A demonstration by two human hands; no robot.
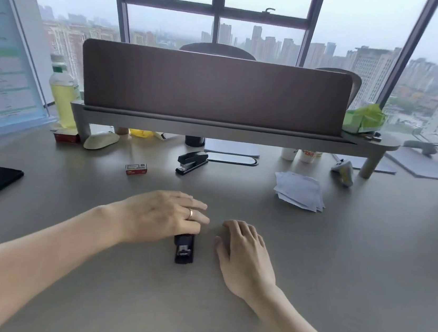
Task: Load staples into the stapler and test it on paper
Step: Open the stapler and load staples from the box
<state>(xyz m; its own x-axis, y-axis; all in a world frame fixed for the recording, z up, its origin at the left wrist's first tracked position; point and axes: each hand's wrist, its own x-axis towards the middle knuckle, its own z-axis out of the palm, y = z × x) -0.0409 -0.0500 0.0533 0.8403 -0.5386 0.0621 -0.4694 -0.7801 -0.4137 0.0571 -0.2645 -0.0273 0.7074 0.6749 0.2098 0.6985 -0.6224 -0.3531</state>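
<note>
Pinning the small black stapler (185,250) to the desk (338,263), the left hand (163,215) is lying across its far end with the fingers almost straight. It is pressing down rather than wrapping round (the thumb is hidden underneath, so a hooked hold cannot be ruled out). The stapler's near end is poking out toward the person, showing a glint of metal. The hand is probably steadying the body so the top can be opened for loading.

The right hand (245,254) is resting palm down just beside the stapler without touching it. Its fingers are relaxed and holding nothing, which is leaving it free to fetch staples.

The staple box (136,169) is sitting farther back and looks closed, so its contents are not showing. The paper stack (299,191) is lying well apart at the back right, and a second, larger stapler (192,162) is standing between them. At the far left a bottle (63,91) is holding pale yellow liquid, and on the shelf a green tissue box (364,120) is showing tissue at its top.
</note>
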